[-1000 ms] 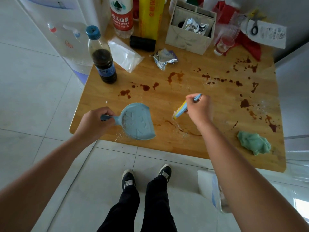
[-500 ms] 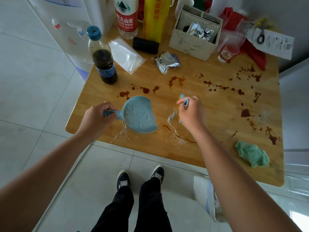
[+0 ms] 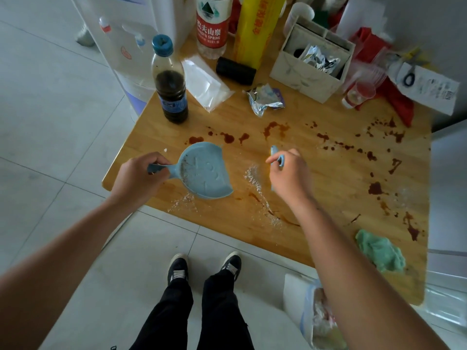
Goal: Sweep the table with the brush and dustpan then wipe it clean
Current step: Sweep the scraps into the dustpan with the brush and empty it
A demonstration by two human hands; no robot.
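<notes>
One dustpan (image 3: 204, 173), mouth facing brush (image 3: 273, 150) rightward, handle in left hand (image 3: 139, 178).

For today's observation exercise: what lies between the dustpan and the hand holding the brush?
Head view: a streak of white crumbs on the table, between dustpan and right hand.

The brush (image 3: 274, 150) no longer slants out to the left of the right hand (image 3: 289, 176) with its yellow bristles showing. It now stands nearly upright behind the fingers, with only its blue top and a lower edge in sight. That hand has shifted left, closer to the dustpan (image 3: 206, 173). A line of white crumbs (image 3: 252, 176) now lies gathered between them. The dustpan has moved up the frame, away from the table's near edge, uncovering more scattered crumbs below it.
</notes>
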